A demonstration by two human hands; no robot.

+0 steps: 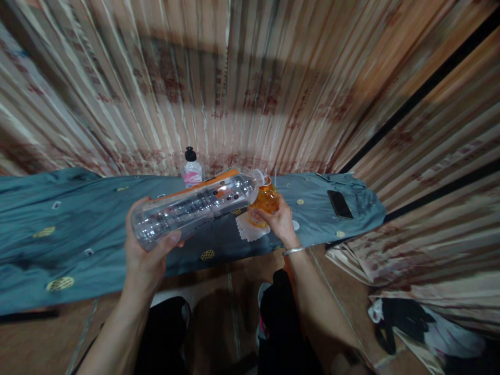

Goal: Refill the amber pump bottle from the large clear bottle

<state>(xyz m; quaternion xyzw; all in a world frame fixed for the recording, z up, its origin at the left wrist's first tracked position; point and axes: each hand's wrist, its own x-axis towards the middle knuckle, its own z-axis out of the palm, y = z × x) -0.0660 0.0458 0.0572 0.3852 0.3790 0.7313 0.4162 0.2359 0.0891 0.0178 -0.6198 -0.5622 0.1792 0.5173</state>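
Note:
My left hand is wrapped round the base of a large clear plastic bottle with an orange label. The bottle is tilted nearly level, its mouth pointing right and meeting the mouth of a small amber bottle. Round that amber bottle, at its lower right side, my right hand is closed. Under it lies a pale scallop-edged mat. Whether liquid is passing between the two mouths cannot be made out.
A bottle with a black cap and pink label stands behind the large bottle. To the right a black phone lies on the green cloth-covered bench. Striped curtain hangs behind. Bags sit on the floor at right.

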